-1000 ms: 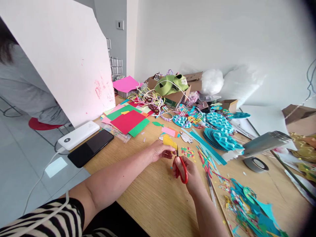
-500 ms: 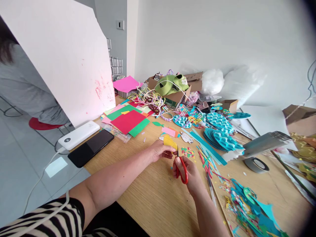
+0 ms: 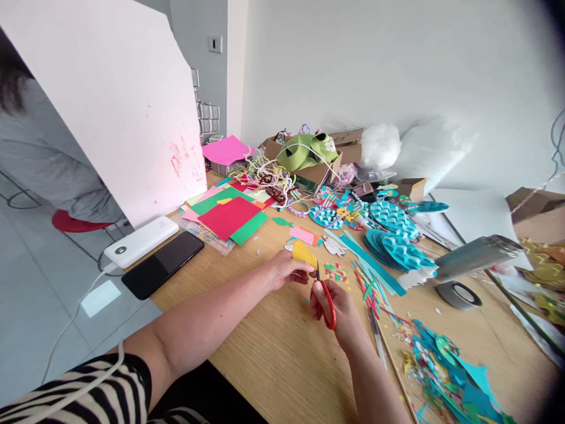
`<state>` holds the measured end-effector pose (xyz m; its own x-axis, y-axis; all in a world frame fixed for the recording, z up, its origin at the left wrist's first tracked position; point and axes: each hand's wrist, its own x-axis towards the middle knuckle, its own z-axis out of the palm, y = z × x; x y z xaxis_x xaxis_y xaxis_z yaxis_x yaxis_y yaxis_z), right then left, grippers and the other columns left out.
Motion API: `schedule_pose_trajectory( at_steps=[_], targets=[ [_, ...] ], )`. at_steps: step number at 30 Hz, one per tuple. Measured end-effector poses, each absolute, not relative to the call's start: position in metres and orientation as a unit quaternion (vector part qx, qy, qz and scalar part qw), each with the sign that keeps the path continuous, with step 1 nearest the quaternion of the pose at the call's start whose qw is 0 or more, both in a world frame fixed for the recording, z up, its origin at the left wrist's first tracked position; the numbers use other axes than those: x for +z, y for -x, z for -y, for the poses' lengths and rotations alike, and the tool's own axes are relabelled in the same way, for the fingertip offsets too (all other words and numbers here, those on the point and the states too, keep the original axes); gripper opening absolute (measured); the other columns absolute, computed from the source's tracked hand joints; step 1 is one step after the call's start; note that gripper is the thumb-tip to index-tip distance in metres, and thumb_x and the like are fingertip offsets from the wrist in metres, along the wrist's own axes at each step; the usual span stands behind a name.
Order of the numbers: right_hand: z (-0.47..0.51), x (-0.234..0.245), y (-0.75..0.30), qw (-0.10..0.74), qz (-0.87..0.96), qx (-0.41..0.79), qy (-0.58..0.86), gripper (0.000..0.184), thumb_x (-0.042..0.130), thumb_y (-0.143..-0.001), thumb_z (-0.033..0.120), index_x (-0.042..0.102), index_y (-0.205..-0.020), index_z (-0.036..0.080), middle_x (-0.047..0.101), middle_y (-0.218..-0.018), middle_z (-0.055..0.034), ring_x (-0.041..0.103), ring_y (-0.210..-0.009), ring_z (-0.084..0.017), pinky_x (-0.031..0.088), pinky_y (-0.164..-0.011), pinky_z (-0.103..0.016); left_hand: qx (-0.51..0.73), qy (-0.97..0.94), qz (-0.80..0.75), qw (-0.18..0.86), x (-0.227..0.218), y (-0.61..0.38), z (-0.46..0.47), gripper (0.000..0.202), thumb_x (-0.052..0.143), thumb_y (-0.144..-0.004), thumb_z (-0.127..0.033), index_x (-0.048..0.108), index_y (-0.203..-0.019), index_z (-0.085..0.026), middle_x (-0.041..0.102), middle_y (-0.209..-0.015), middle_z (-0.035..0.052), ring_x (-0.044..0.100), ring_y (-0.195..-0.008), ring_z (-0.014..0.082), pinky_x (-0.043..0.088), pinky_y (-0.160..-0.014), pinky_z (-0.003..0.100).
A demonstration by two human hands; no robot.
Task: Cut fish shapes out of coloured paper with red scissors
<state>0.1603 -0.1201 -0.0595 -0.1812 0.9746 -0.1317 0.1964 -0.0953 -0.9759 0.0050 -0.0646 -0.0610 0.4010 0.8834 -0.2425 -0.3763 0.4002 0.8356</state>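
My left hand (image 3: 285, 270) pinches a small yellow paper piece (image 3: 303, 253) just above the wooden table (image 3: 273, 353). My right hand (image 3: 342, 309) is closed round red-handled scissors (image 3: 325, 299), whose blades meet the yellow piece's lower right edge. A patch of small multicoloured paper bits (image 3: 335, 272) lies just right of the scissors' tip. Thin coloured paper strips (image 3: 368, 288) lie to the right of my right hand.
A black phone (image 3: 162, 264) and white power bank (image 3: 140, 241) lie at the table's left edge by a leaning white board (image 3: 110, 100). Red, green and pink sheets (image 3: 229, 215), teal scalloped cutouts (image 3: 395, 235), a tape roll (image 3: 457, 294), a metal cylinder (image 3: 479, 254) and teal scraps (image 3: 445, 365) crowd the table. A person sits behind the board.
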Motion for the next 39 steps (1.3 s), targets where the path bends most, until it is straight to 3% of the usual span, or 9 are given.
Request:
schedule_pose_trajectory(
  at_steps=[39],
  targets=[
    [0.1185,-0.0601,-0.1623,0.364,0.56,0.53,0.523,0.052,0.07,-0.067,0.069,0.05,-0.068,0.021,0.056,-0.046,0.0019,0.048,-0.037,-0.012,0.034,-0.037,-0.022,0.394,-0.367,-0.358,0.763,-0.0613,-0.0028,0.063,0.034,0.08,-0.049,-0.028,0.067,-0.075,-0.011,0.066,-0.069,0.0031,0.056,-0.056,0.0088,0.044,-0.062,0.026]
  ],
)
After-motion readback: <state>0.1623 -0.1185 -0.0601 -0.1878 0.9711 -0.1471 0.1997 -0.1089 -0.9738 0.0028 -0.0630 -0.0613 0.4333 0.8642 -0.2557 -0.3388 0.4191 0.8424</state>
